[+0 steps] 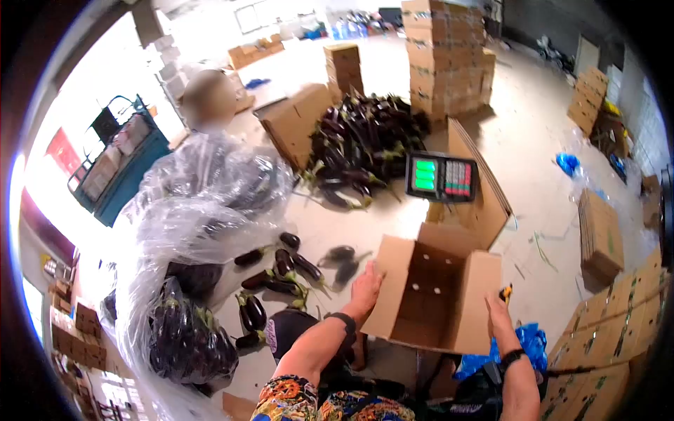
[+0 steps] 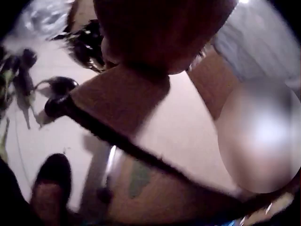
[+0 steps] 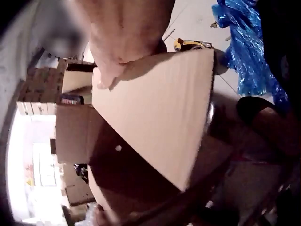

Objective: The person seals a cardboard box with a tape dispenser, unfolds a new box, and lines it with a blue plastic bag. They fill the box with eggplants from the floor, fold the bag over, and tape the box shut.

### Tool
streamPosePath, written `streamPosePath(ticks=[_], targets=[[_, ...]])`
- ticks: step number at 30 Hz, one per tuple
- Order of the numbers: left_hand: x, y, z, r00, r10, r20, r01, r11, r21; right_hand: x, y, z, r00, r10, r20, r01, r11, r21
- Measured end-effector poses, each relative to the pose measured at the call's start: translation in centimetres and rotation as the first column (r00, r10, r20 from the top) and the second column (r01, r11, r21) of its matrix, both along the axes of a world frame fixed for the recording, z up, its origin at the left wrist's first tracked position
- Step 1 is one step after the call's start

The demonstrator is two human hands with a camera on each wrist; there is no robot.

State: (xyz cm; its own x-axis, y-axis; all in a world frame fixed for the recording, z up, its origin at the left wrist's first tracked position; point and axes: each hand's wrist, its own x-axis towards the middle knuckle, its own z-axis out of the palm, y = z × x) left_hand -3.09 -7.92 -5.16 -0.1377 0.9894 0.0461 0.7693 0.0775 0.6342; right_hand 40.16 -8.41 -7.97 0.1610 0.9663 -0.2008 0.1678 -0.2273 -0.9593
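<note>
An upright cardboard box with its top flaps spread out stands in front of me. Its dark inside shows several small round holes. My left hand grips the outer edge of the left flap, and the left wrist view shows that hand over the cardboard. On the other side my right hand holds the right flap. In the right wrist view the thumb of this hand lies on the flap's face, its other fingers hidden behind. A yellow-and-black tool lies beyond that flap.
Behind the box a scale display glows green. A large eggplant heap lies farther back, and loose eggplants are scattered at left beside clear plastic bags. Stacked cartons rise behind. Blue plastic lies at right.
</note>
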Motion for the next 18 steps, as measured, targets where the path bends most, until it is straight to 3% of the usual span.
streamPosePath(ticks=[2, 4, 5, 6, 7, 8, 9, 11, 12, 15, 16, 17, 18], targets=[[2.5, -1.7, -1.6, 0.977, 0.038, -0.212, -0.034, 0.999, 0.022, 1.2, -0.3, -0.9, 0.889, 0.105, 0.445, -0.012, 0.978, -0.207], [5.1, -1.5, 4.4, 0.985, 0.041, -0.165, -0.050, 0.998, -0.048, -1.0, -0.8, -0.1, 0.903, -0.007, 0.430, 0.168, 0.927, -0.336], [6.1, -1.4, 5.3, 0.992, 0.055, -0.112, -0.068, 0.991, -0.116, -1.3, -0.8, -3.4, 0.887, 0.004, 0.461, 0.161, 0.934, -0.318], [5.9, -0.4, 1.8, 0.964, -0.056, 0.259, 0.086, 0.991, -0.104, -2.8, -1.7, -5.6, 0.968, -0.145, 0.206, 0.207, 0.923, -0.325], [5.9, 0.6, -1.7, 0.792, -0.150, 0.591, 0.204, 0.979, -0.025, -5.2, -2.1, -6.8, 0.953, -0.296, -0.067, 0.261, 0.910, -0.322], [7.6, -0.6, 0.1, 0.606, 0.035, 0.795, 0.234, 0.947, -0.220, -8.0, -2.9, -6.4, 0.950, -0.189, -0.249, 0.112, 0.950, -0.292], [8.4, -0.5, 1.3, 0.573, 0.123, 0.810, 0.236, 0.922, -0.306, -10.6, -3.1, -5.6, 0.902, -0.068, -0.426, -0.035, 0.973, -0.228], [9.5, -0.2, 2.5, 0.506, 0.304, 0.807, 0.250, 0.844, -0.475, -12.7, -2.4, -3.0, 0.730, -0.261, -0.632, -0.038, 0.907, -0.419], [9.3, -1.2, 0.2, 0.469, 0.069, 0.881, 0.304, 0.923, -0.234, -12.7, -2.8, -2.3, 0.623, -0.367, -0.691, -0.059, 0.859, -0.509], [9.4, -1.9, 0.7, 0.391, 0.197, 0.899, 0.201, 0.935, -0.293, -10.6, -3.1, -8.3, 0.792, -0.289, -0.537, 0.050, 0.908, -0.415], [8.8, -1.9, 1.2, 0.329, 0.162, 0.930, 0.223, 0.944, -0.244, -9.3, -2.6, -11.8, 0.939, -0.212, -0.270, 0.129, 0.947, -0.293], [8.1, -1.8, 0.0, 0.472, 0.139, 0.871, 0.149, 0.961, -0.234, -8.8, -2.6, -9.7, 0.996, -0.070, 0.048, 0.081, 0.959, -0.272], [7.1, -1.1, -0.4, 0.584, 0.128, 0.801, 0.135, 0.958, -0.252, -8.3, -2.5, -5.3, 0.928, 0.065, 0.366, 0.039, 0.962, -0.270]])
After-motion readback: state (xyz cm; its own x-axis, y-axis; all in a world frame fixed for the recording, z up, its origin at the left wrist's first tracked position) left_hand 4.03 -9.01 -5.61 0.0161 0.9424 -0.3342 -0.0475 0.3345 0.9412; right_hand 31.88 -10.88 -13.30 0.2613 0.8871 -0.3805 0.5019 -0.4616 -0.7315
